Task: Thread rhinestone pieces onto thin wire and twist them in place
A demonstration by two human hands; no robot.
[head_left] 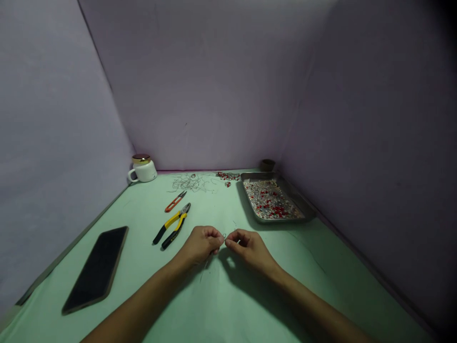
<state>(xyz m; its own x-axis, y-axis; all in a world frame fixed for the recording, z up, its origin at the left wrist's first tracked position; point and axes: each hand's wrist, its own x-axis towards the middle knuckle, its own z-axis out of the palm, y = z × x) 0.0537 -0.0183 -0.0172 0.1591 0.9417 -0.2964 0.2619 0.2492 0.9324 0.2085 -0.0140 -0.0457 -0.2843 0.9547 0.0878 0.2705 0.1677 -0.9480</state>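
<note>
My left hand (205, 243) and my right hand (248, 245) meet fingertip to fingertip above the green cloth. Between them shows a small loop of thin wire (224, 236). My left hand is closed, thumb and forefinger pinching the wire, and thin ends trail out below that hand. My right thumb and forefinger are also pinched at the loop, with a fine end rising above them. Left of my hands lie yellow-and-black pliers (173, 226) and orange thread snips (175, 201).
A metal tray (262, 221) of white and red beads stands at the right. Wire pieces (189, 182) and red beaded pieces (227, 176) lie at the back. A lidded white mug (144, 171), small dark bowl (267, 165) and phone (97, 269) are around; walls enclose the table.
</note>
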